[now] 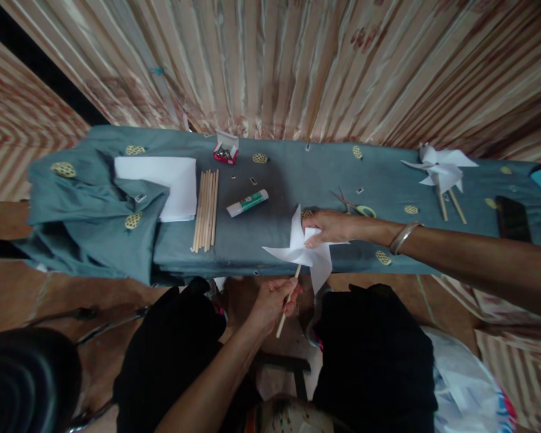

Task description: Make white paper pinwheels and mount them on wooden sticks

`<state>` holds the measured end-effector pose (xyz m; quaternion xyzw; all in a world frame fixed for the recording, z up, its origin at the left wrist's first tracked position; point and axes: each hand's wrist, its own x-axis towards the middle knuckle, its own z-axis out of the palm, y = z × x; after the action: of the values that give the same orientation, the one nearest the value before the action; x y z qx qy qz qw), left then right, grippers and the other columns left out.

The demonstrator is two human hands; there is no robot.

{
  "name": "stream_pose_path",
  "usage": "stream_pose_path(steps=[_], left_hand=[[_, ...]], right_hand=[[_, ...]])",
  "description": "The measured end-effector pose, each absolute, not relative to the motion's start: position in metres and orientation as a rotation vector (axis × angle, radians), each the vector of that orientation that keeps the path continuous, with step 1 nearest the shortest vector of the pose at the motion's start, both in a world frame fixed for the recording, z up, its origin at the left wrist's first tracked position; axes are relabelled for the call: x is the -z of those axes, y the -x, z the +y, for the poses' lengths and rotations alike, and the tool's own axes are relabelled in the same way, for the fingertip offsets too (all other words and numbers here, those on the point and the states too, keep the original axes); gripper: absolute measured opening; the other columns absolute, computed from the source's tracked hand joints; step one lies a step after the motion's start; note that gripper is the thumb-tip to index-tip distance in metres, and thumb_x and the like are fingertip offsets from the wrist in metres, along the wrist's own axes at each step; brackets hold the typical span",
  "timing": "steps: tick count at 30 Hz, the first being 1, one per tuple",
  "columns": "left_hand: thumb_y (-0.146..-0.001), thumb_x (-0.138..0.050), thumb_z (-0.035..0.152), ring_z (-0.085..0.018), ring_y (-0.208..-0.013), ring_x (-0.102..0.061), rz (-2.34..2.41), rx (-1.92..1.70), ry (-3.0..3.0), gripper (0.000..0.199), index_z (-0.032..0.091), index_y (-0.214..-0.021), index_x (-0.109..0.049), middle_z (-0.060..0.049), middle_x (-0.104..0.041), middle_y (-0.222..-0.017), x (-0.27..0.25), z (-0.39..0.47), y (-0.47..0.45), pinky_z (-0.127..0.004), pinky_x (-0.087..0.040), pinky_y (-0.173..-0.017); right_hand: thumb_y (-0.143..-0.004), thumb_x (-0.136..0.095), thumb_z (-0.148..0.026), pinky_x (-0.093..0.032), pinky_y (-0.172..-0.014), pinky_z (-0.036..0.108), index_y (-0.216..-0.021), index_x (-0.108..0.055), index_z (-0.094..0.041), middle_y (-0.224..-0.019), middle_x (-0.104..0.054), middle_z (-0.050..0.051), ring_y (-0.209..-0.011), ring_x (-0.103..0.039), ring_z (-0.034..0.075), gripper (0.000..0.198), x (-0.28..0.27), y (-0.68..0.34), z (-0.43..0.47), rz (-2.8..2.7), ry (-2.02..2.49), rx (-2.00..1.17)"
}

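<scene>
I hold a white paper pinwheel (307, 252) over the near edge of a bench covered in grey-blue cloth (279, 198). My left hand (273, 300) grips its thin wooden stick (288, 300) from below. My right hand (331, 227), with a metal bangle on the wrist, pinches one of the paper blades near the pinwheel's centre. Both hands are closed on parts of the same pinwheel.
On the cloth lie a bundle of wooden sticks (206, 208), a stack of white paper (165, 183), a glue stick (247, 202), a small red box of pins (226, 150), scissors (356, 207) and finished pinwheels (442, 171). A dark phone (513, 218) lies far right.
</scene>
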<state>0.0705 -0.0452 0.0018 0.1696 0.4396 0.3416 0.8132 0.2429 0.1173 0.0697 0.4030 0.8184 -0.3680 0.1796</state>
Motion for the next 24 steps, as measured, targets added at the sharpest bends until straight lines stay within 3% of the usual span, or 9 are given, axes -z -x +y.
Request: stream_pose_path(steps=[9,24], left_hand=[[-0.054,-0.08,0.055,-0.001,-0.033,-0.031,0.915,-0.661,-0.379,0.049,0.011,-0.06,-0.061,0.006,-0.043,-0.045,-0.002,-0.036,-0.059,-0.02,-0.014,-0.037],[-0.062,-0.076,0.059,-0.006,-0.04,-0.042,0.858,-0.768,-0.242,0.05,0.011,-0.064,-0.061,0.003,-0.05,-0.053,0.004,-0.059,-0.098,-0.023,-0.03,-0.041]], right_hand=[[-0.077,-0.065,-0.033,-0.042,-0.068,0.028,-0.091,-0.066,-0.016,-0.09,-0.069,0.005,-0.082,-0.061,0.02,0.022,-0.067,-0.245,0.118,2.305,-1.122,1.089],[-0.074,-0.067,-0.034,-0.042,-0.065,0.026,-0.086,-0.066,-0.019,-0.084,-0.068,0.002,-0.076,-0.061,0.018,0.019,-0.056,-0.249,0.122,2.297,-1.174,1.112]])
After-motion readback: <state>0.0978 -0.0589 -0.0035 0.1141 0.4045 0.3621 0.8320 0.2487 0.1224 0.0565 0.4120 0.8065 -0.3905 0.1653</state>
